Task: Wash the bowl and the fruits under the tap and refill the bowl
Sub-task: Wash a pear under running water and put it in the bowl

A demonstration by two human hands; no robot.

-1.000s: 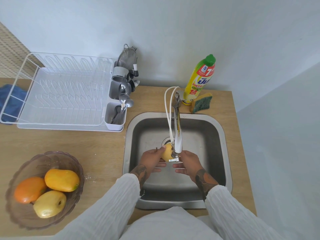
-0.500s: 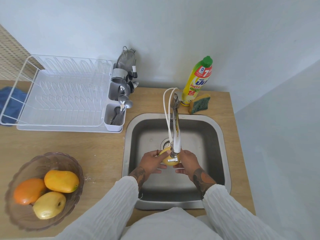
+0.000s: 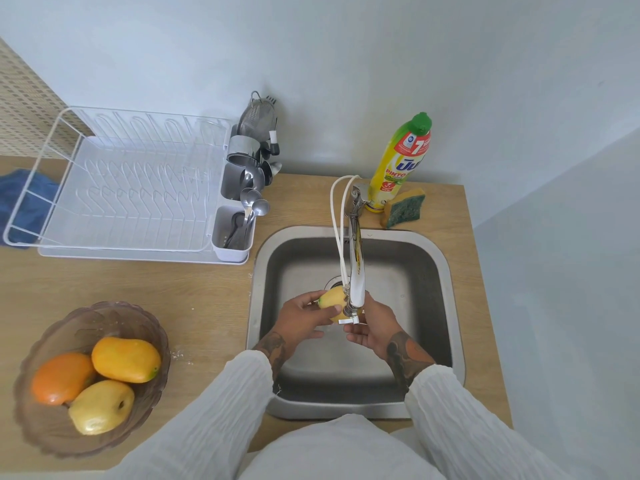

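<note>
Over the steel sink [image 3: 446, 271] I hold a yellow fruit [image 3: 333, 301] under the end of the tap [image 3: 356, 271]. My left hand [image 3: 300, 318] grips its left side and my right hand [image 3: 375, 323] cups it from the right, partly hidden behind the spout. On the counter at the lower left stands a brownish translucent bowl [image 3: 145, 327] holding an orange fruit [image 3: 62, 377], an orange-yellow mango [image 3: 126, 359] and a yellow apple-like fruit [image 3: 101, 406].
A white dish rack [image 3: 114, 188] with a cutlery holder [image 3: 235, 230] sits at the back left, a blue cloth [image 3: 20, 202] beside it. A yellow dish soap bottle [image 3: 401, 161] and a sponge [image 3: 403, 207] stand behind the sink.
Both hands have turned the yellow fruit under the tap, staying in the same spot over the sink. The bowl and its fruits have not moved.
</note>
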